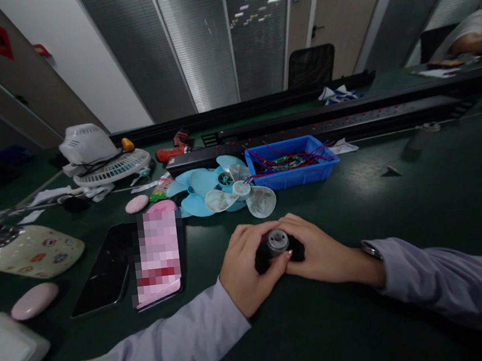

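Note:
Between my hands is a small cylindrical metal motor (277, 239), its round end with small holes facing up. My left hand (245, 263) curls around its left side, with the thumb pressed near the lower front of it. From the right, my right hand (319, 250) wraps about the same motor, and its fingertips meet those of the left hand behind it. The lower part of the motor is hidden by my fingers and shadow. Just beyond the hands lie pale blue fan blades (197, 199) and a greyish, dusty fan blade (261, 202).
A blue bin (309, 174) holds wires and circuit boards. On the left are two phones (99, 273), a patterned jar (37, 248), a white fan (86, 145) and a white box (9, 354). A red drill (173, 152) lies farther back. Another person's arm (476, 42) shows at far right.

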Available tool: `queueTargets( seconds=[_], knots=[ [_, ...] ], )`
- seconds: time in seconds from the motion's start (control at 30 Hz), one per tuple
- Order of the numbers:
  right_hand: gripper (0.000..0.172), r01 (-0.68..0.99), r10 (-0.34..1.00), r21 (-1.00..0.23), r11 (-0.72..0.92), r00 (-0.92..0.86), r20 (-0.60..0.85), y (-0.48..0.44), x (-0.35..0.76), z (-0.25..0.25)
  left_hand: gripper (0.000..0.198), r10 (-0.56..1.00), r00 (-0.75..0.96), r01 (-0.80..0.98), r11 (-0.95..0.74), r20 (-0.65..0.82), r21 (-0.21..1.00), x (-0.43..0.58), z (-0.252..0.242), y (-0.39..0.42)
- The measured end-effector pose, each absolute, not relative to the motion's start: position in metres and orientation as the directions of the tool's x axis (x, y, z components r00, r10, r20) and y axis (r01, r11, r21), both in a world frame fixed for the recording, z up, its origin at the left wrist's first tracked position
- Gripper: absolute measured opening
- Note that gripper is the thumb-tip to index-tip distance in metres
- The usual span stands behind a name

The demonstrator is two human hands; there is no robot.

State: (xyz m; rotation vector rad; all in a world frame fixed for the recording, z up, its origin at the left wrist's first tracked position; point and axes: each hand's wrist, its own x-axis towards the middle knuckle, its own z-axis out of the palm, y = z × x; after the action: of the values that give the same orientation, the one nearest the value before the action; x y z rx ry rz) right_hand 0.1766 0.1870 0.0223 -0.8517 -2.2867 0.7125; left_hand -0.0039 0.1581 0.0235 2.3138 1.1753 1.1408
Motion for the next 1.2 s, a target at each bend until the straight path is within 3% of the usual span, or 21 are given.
queueTargets(
  seconds=[0.1,0.33,1.2],
  knots=[
    [0.023,0.386,0.705,-0.654,0.650,-0.628,0.330,0.1871,0.1768,0.0231,0.043,0.782,0.311,0.544,-0.612,0.540,0.574,-0.0042,0.0251,0.1566],
    [0.023,0.394,0.704,-0.642,0.657,-0.626,0.335,0.1862,0.1764,0.0222,0.021,0.742,0.282,0.507,-0.654,0.608,0.562,-0.0038,0.0305,0.1562],
    [0.022,0.394,0.690,-0.626,0.673,-0.638,0.341,0.1852,0.1768,0.0227,0.009,0.715,0.192,0.477,-0.666,0.672,0.573,-0.0045,0.0314,0.1556]
  ],
)
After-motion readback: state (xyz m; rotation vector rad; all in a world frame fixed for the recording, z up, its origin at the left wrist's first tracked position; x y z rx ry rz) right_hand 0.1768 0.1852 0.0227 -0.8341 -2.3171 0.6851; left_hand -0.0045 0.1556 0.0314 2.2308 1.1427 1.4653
